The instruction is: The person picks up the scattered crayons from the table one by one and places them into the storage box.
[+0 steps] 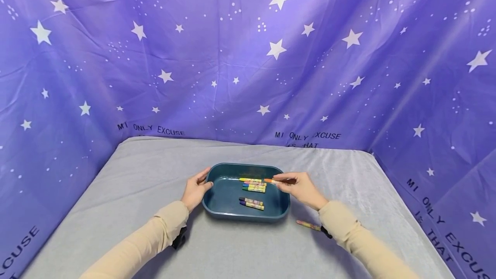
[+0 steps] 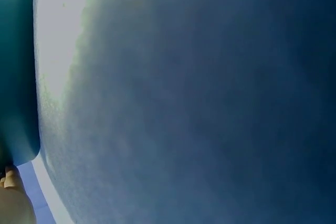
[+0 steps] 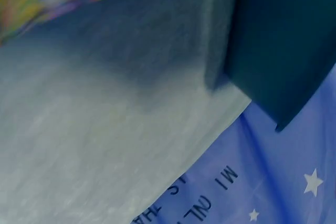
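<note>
A dark teal plastic tray (image 1: 222,199) stands on the cloth; its wall (image 2: 16,77) shows at the left edge of the left wrist view. My left hand (image 1: 196,189) grips its left rim, thumb over the edge and fingers outside. My right hand (image 1: 300,187) reaches over the right rim and pinches an orange crayon (image 1: 270,181), its tip pointing left. Inside lie a yellow crayon (image 1: 249,180), a green crayon (image 1: 253,189) and several others, with a purple crayon (image 1: 252,205) among the nearer pair. Another crayon (image 1: 308,224) lies outside, below my right wrist.
Grey plush cloth (image 1: 155,158) covers the table. Purple curtains (image 1: 217,55) with white stars hang behind it and at both sides. The crayon outside the tray appears large and blurred along the top left of the right wrist view.
</note>
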`<state>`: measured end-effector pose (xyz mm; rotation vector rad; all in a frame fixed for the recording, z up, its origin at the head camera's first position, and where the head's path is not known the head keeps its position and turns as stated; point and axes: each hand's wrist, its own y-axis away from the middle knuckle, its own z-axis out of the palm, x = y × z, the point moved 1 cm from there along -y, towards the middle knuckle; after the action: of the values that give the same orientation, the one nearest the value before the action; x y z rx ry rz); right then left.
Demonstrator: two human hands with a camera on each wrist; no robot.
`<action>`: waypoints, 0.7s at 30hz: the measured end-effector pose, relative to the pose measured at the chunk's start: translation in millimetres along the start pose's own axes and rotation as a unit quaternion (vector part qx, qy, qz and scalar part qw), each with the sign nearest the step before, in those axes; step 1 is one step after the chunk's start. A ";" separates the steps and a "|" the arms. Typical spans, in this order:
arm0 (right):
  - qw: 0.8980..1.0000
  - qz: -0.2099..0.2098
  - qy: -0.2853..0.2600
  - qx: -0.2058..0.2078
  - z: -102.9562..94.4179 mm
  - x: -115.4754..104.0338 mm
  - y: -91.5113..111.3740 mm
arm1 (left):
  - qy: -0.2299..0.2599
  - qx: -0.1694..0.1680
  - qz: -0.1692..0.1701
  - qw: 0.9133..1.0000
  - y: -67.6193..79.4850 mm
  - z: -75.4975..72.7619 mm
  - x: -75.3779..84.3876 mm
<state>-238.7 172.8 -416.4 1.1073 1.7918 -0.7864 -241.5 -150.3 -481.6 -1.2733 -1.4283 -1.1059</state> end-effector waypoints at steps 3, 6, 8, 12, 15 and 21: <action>1.000 -0.008 0.008 -0.004 9.3 1.5 -5.5 | -0.001 0.001 0.001 1.000 0.9 -0.2 1.3; 1.000 -0.017 0.012 -0.003 19.8 3.7 -11.0 | -0.003 -0.005 0.000 1.000 2.2 -0.3 1.6; 1.000 -0.027 0.013 -0.007 27.5 4.1 -15.4 | -0.002 -0.005 -0.002 1.000 2.9 -0.6 0.9; 0.999 -0.037 0.018 -0.013 41.8 0.8 -24.7 | -0.002 0.001 -0.006 1.000 3.3 -1.8 -0.4; 1.000 -0.022 0.022 -0.005 50.1 -0.4 -31.2 | -0.003 0.004 -0.005 1.000 2.8 -1.9 0.9; 1.000 0.006 0.020 0.015 62.0 5.6 -39.1 | -0.004 0.000 -0.002 1.000 2.1 0.5 1.8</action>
<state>-254.5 107.1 -445.2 1.1603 1.8100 -0.7920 -239.6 -149.3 -479.9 -1.2764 -1.4359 -1.1044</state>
